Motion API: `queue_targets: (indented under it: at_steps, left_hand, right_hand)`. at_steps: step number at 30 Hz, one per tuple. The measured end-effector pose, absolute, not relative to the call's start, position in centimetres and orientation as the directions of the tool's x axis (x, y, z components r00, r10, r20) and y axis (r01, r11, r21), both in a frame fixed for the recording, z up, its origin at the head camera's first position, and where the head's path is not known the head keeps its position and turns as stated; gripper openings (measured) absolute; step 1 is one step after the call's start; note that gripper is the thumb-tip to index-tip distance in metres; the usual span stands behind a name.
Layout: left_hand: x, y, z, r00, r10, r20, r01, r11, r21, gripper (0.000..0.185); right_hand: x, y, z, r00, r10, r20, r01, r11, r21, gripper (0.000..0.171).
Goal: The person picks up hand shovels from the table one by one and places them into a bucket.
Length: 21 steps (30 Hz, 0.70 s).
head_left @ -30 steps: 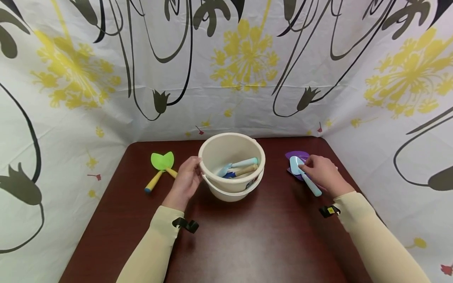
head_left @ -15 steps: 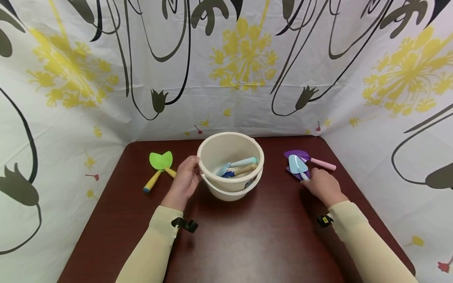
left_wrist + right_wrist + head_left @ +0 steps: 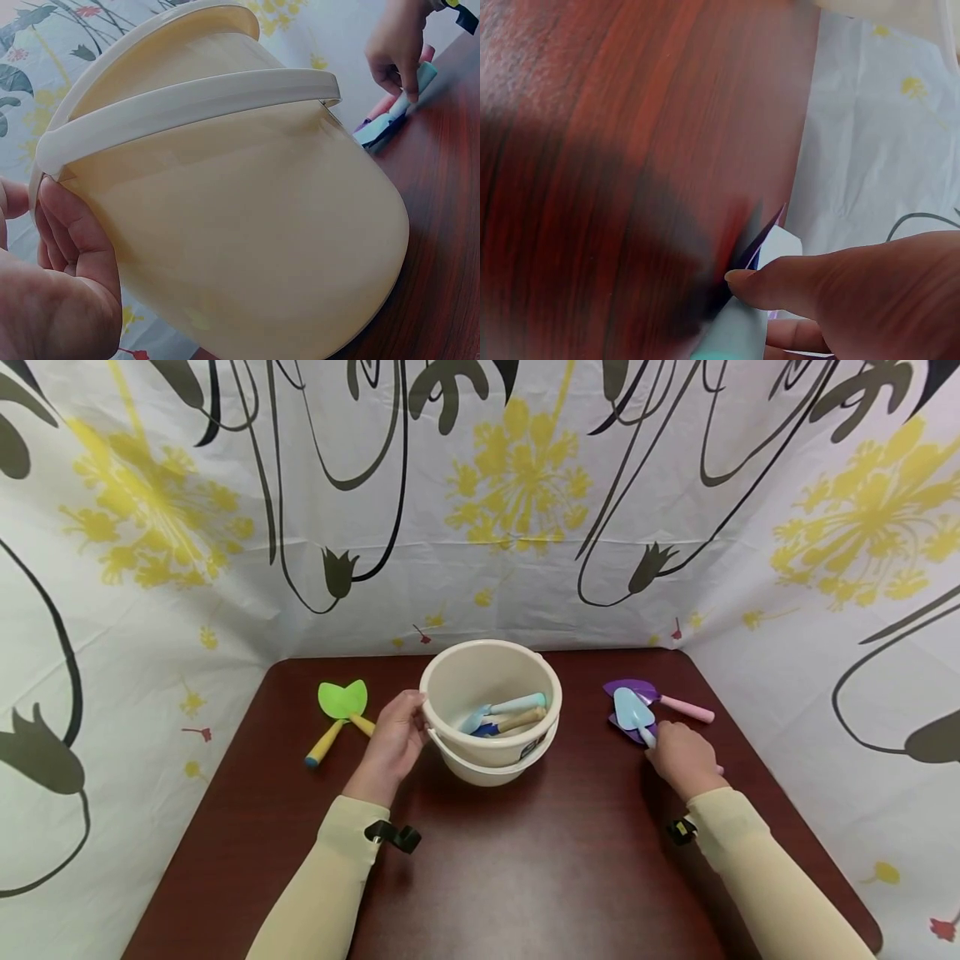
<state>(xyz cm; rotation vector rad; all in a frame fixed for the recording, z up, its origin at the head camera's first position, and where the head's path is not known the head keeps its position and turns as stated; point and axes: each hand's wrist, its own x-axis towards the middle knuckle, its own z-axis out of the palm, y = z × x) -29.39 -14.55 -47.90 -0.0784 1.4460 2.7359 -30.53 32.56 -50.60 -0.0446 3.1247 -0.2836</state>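
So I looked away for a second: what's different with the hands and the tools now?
The right hand has slid back along the light blue trowel, from over its blade end to its handle, which it now grips. The left hand stays on the cream bucket; the green shovel and purple shovel lie as before.

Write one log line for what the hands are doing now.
left hand: holds bucket rim | right hand: grips light-blue trowel handle | green trowel: on table

Green trowel (image 3: 336, 713) w/ yellow handle, floral curtain (image 3: 495, 502), brown table (image 3: 525, 868)
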Motion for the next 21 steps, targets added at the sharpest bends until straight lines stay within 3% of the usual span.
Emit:
queue_targets:
  at_steps: [21]
  left_hand:
    - [-29.46,-14.65,-48.0,-0.997,0.022,-0.069,-0.069,-0.567,0.821,0.016]
  right_hand:
    - [-30.74,32.76,-51.11,-1.0,0.009,-0.014,0.011,0.98,-0.201,0.034]
